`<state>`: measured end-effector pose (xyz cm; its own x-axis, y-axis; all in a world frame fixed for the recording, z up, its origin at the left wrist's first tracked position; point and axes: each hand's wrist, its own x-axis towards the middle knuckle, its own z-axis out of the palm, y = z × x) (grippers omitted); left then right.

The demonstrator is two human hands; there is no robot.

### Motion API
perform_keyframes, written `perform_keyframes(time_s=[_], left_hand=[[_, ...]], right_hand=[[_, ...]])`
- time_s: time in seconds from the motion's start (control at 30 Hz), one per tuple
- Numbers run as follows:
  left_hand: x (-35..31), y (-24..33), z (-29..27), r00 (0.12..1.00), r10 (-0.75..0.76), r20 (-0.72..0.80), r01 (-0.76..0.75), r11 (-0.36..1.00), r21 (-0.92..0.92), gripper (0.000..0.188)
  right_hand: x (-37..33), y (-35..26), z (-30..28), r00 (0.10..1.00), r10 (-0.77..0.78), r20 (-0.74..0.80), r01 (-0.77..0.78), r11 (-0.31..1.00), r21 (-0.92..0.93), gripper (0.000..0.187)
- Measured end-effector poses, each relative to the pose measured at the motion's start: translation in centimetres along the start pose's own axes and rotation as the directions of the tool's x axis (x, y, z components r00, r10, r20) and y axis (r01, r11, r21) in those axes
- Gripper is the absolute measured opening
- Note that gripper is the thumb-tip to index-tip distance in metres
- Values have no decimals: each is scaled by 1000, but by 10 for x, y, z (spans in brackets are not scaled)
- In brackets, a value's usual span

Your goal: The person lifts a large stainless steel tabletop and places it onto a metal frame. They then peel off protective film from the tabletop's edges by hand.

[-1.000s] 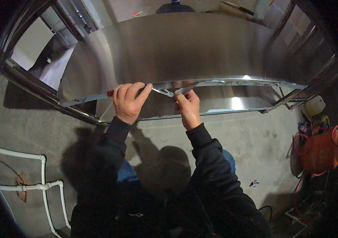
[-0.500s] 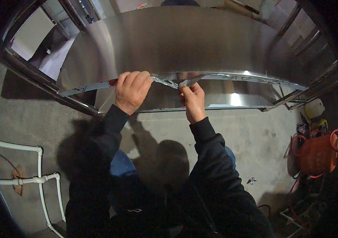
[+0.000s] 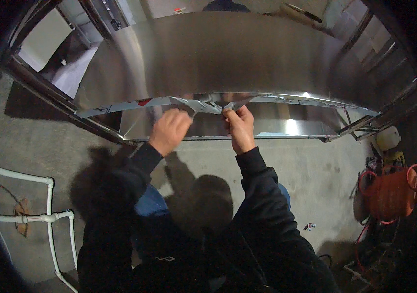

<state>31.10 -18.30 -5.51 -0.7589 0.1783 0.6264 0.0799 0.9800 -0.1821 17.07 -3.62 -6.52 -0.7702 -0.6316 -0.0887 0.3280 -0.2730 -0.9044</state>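
A wide stainless steel shelf (image 3: 228, 53) spans the far side, its front lip covered by a strip of thin silvery-white plastic film (image 3: 201, 106). Part of that film is peeled away near the middle and hangs crumpled. My right hand (image 3: 241, 129) pinches the loose film between thumb and fingers. Just left of it, my left hand (image 3: 170, 130) hovers below the lip with fingers curled. Motion blurs those fingertips, so whether they hold anything cannot be seen. Beneath the lip, a lower steel shelf (image 3: 286, 119) shows.
Dark metal frame posts (image 3: 47, 93) flank the shelf. White plastic pipes (image 3: 49, 195) stand at the left. An orange bucket-like container (image 3: 389, 193) and a pale jug (image 3: 388, 138) are at the right. A small scrap (image 3: 309, 226) lies on the concrete floor (image 3: 306, 166).
My left hand has come off the shelf lip and moved down toward me. More loose film shows left of my right hand, which keeps its pinch.
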Motion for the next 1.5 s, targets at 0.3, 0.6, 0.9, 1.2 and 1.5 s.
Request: perform_keyframes(time_s=[0.3,0.6,0.9,1.2,1.5], left_hand=[[13,3,-21,950,-226,-213,245,967,69,35],[28,-39,-33,975,134,-175,-96,973,210,28],[26,-45,-34,983,147,-112,-123,972,198,23],[20,-35,-23,984,135,-118,-110,975,194,23],[11,-7,-16,937,-243,-252,261,964,42,13]], right_hand=[[3,3,-6,999,-2,-43,2,1000,-17,5],[-1,3,4,999,-13,-35,12,1000,-20,5],[6,4,0,999,22,-27,-21,999,35,9],[25,-20,-33,985,-43,-169,69,986,149,36],[15,-31,-22,994,-12,-104,37,970,242,25]])
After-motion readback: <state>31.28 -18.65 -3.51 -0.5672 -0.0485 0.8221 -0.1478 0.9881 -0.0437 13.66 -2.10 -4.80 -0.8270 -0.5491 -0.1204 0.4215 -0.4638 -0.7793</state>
